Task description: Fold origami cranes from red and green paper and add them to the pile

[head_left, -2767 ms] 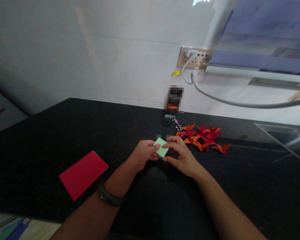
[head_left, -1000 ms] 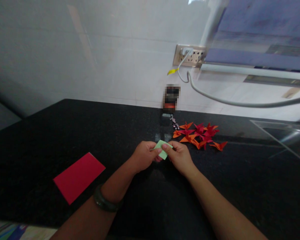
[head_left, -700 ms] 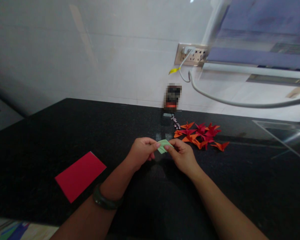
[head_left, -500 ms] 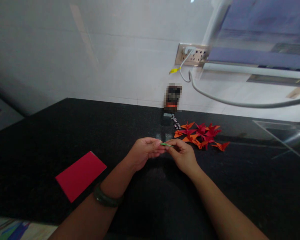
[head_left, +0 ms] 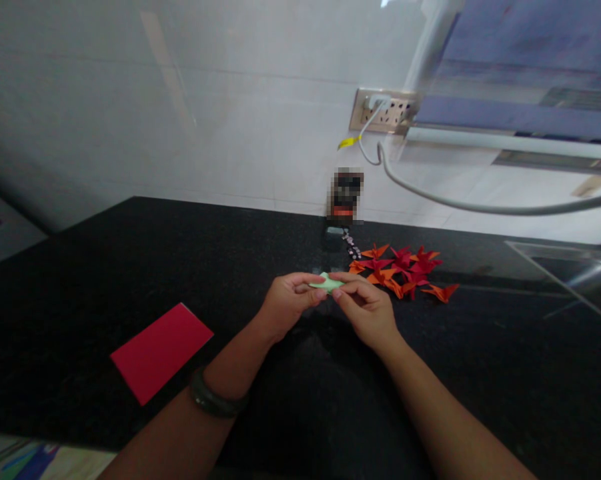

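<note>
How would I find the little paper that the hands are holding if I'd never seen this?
Look at the big black counter and find the two hands meeting near its middle. Pinched between the left hand and the right hand is a small folded paper. It is the only pale green one: the flat sheet to the left is red, and the folded shapes just behind are orange and red.

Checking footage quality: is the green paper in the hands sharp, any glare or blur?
Head view: green paper between left hand and right hand is soft but readable; head view: black countertop carries faint pale reflections; head view: upper-right shelf is smeared, and a pixelated patch sits by the wall.
</note>
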A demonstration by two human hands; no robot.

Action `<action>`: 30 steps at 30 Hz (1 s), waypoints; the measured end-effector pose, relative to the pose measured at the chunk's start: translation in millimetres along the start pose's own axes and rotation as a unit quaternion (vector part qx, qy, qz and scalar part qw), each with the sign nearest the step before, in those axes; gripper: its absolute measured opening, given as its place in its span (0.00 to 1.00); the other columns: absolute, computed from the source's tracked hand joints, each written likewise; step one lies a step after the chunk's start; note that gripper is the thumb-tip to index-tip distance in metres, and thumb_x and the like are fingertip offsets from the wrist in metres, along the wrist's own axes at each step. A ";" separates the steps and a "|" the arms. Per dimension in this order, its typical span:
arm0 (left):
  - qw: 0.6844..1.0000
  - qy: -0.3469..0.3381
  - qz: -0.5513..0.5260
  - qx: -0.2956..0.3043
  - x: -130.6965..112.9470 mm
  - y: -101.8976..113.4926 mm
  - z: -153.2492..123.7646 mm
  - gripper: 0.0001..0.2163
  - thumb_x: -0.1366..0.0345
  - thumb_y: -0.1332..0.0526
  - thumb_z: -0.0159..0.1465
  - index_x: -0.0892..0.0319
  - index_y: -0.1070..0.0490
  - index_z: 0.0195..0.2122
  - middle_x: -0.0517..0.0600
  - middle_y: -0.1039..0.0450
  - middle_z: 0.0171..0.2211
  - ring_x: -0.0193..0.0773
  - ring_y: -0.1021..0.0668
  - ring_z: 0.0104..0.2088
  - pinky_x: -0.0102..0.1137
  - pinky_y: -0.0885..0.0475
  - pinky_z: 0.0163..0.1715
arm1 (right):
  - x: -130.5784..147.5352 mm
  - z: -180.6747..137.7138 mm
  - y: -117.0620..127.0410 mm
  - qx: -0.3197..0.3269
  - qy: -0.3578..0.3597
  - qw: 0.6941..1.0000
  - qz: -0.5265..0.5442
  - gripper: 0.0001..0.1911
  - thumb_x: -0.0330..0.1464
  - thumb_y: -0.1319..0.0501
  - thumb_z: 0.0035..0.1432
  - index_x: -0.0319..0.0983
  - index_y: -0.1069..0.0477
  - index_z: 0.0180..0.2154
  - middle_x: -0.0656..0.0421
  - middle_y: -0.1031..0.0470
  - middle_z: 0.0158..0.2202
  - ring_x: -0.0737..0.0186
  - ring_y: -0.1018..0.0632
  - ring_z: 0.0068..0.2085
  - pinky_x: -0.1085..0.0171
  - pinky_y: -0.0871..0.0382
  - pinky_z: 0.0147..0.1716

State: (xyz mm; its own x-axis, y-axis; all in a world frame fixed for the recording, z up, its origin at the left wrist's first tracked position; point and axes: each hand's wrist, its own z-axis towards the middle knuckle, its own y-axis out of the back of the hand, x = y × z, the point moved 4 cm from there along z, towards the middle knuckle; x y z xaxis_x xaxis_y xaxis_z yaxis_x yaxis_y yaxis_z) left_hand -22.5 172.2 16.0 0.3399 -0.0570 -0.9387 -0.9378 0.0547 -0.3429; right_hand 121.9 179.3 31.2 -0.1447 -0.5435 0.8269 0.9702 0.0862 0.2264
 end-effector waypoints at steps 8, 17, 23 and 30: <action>0.997 0.006 0.056 -0.054 -6.1 -3.2 -2.7 0.11 0.65 0.33 0.45 0.65 0.26 0.28 0.50 0.24 0.23 0.33 0.24 0.25 0.28 0.30 0.27 | 3.7 0.9 -1.1 -0.006 0.004 1.000 -0.020 0.05 0.28 0.40 0.48 0.39 0.29 0.22 0.53 0.26 0.38 0.59 0.25 0.40 0.56 0.33 0.43; 0.991 -0.032 0.124 -0.032 -9.3 -2.3 -1.1 0.09 0.68 0.37 0.48 0.65 0.27 0.32 0.49 0.25 0.23 0.31 0.25 0.23 0.26 0.31 0.26 | -14.7 0.3 -9.3 -0.005 -0.181 0.974 0.137 0.21 0.32 0.36 0.41 0.40 0.36 0.40 0.59 0.29 0.34 0.65 0.26 0.32 0.65 0.30 0.30; 0.969 -0.077 0.234 0.004 -13.7 -3.4 -3.3 0.19 0.70 0.40 0.51 0.61 0.33 0.46 0.46 0.26 0.24 0.32 0.26 0.23 0.24 0.35 0.23 | -14.2 -1.6 -9.8 0.093 -0.257 0.957 0.100 0.10 0.35 0.37 0.43 0.36 0.34 0.23 0.65 0.34 0.19 0.73 0.35 0.19 0.71 0.41 0.18; 0.990 -0.030 0.132 -0.050 -5.7 0.4 -0.7 0.13 0.65 0.35 0.48 0.64 0.29 0.34 0.46 0.28 0.20 0.31 0.27 0.22 0.26 0.34 0.25 | -16.0 -5.3 -10.0 0.052 -0.254 0.962 0.085 0.12 0.37 0.35 0.41 0.35 0.32 0.20 0.63 0.31 0.16 0.71 0.34 0.18 0.70 0.42 0.19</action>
State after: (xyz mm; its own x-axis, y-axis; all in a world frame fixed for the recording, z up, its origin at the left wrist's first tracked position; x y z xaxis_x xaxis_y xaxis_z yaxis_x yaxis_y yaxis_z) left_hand -24.8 171.9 21.3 0.0832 0.0063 -0.9965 -0.9957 -0.0393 -0.0834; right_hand 115.5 182.8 13.0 -0.0871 -0.0390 0.9954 0.9675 0.2347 0.0938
